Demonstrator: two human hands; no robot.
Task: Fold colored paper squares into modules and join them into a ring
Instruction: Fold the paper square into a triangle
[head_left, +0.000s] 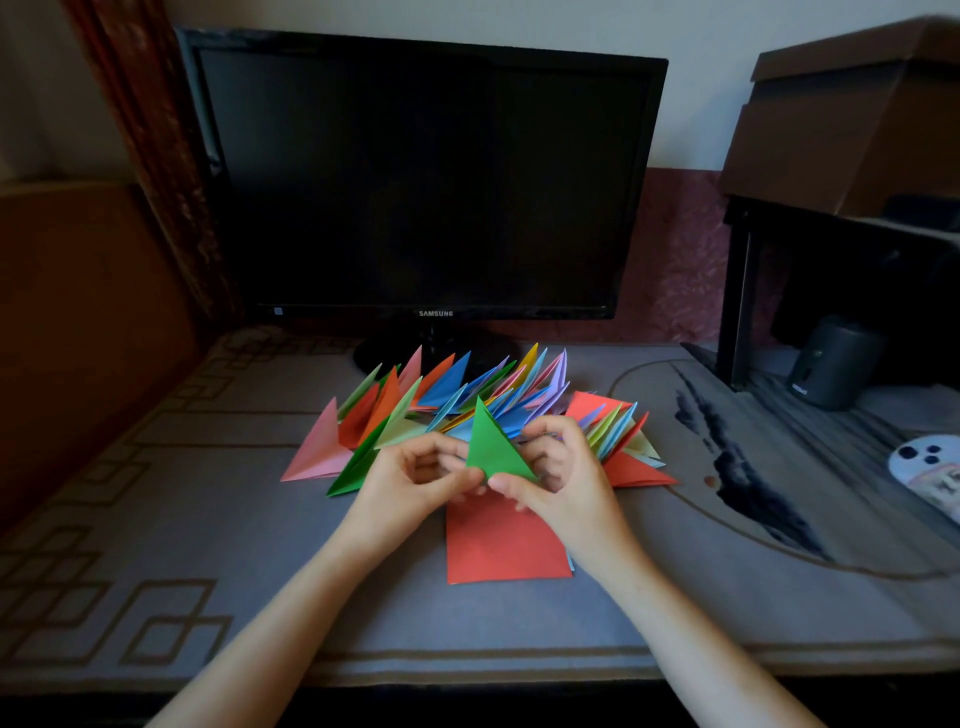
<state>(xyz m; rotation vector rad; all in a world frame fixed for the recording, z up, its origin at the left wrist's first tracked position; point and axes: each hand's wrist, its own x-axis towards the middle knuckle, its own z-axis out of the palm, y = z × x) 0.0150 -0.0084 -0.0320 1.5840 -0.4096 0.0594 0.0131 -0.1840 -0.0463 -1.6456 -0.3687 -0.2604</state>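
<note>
A green folded module (493, 447) is being pinched just above the tabletop (234, 519) by curled fingers of the left hand (415, 480) and right hand (561, 480), while many folded modules (457, 389) behind are being left seemingly unjoined and flat squares (506, 545) unfolded.

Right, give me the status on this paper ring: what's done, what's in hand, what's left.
Done: many folded coloured paper triangles lie fanned out on the table. In hand: the left hand and right hand both pinch a green folded paper triangle. Left: a flat red paper square lies unfolded near the person, and no closed ring shows yet.
</note>
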